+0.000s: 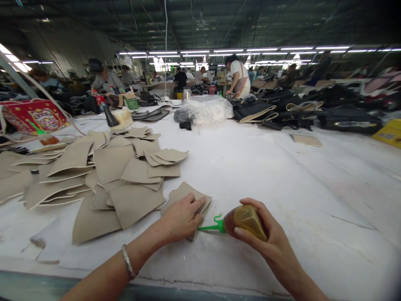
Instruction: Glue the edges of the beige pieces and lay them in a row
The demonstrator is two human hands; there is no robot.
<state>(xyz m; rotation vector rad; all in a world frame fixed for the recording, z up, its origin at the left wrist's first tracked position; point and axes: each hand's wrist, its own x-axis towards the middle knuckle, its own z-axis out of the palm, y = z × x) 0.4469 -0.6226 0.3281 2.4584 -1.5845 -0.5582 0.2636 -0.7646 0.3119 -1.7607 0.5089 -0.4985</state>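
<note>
My left hand (184, 217) grips a taupe leather piece (184, 191) near its right edge, the fingers on top and the thumb by the edge; the underside of the grip is hidden. In my right hand (266, 230) is a squeeze bottle (246, 219) of amber liquid, tipped on its side. Its thin green nozzle (210, 227) points left, with the tip at the leather piece's edge beside my left thumb. Left of my hands lies a loose heap of similar leather pieces (114, 161), many overlapping.
White paper (250, 167) covers the table. A second green-nozzled bottle (48, 139) stands behind the heap near a red patterned bag (37, 115). Clear plastic (206, 109) and dark bags (253, 110) lie across the back. One flat piece (306, 140) is at right. Several people work beyond.
</note>
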